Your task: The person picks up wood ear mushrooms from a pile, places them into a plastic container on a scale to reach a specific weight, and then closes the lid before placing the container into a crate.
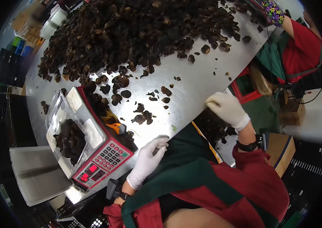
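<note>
Both my hands wear white gloves. My left hand (147, 157) is at the table's near edge, just right of the scale, fingers curled in and thumb close to them. A dark sliver shows at its fingertips. My right hand (226, 109) is closed, knuckles up, at the table edge over a heap of dark pieces (212, 123) below; its palm side is hidden. The red and silver scale (109, 155) has lit red digits and carries a clear plastic box (56, 125) with dark wood ear mushrooms (69, 142) inside.
A big pile of wood ear mushrooms (130, 34) covers the far side of the metal table (195, 81), with loose pieces scattered nearer. An orange-handled tool (117, 127) lies beside the scale. Stacked clear containers (39, 174) stand left. A co-worker's patterned glove (273, 13) shows at upper right.
</note>
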`<state>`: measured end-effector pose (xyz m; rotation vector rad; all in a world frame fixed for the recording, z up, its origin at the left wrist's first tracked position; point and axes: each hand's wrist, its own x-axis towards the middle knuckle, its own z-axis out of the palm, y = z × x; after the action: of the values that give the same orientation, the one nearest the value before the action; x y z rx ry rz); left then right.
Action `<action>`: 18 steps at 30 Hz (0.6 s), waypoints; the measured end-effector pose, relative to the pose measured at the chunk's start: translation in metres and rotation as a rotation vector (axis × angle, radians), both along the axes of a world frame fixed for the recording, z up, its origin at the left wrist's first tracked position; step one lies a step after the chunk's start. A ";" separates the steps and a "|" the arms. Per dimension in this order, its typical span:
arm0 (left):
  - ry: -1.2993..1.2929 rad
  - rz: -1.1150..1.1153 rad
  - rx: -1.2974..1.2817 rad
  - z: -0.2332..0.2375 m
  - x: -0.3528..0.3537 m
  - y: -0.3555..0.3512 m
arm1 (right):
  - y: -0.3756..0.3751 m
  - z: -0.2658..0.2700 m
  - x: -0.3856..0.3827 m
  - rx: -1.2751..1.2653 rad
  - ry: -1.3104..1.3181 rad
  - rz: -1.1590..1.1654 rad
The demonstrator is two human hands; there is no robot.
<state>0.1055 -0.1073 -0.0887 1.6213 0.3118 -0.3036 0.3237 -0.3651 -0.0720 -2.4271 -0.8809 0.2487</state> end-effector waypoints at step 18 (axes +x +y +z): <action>0.058 -0.014 -0.147 -0.012 0.006 0.018 | 0.108 -0.026 -0.017 0.160 -0.111 0.151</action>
<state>0.1112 -0.0898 -0.1007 1.4729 0.3154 -0.3757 0.3069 -0.2568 -0.0981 -2.2472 -1.0928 0.0952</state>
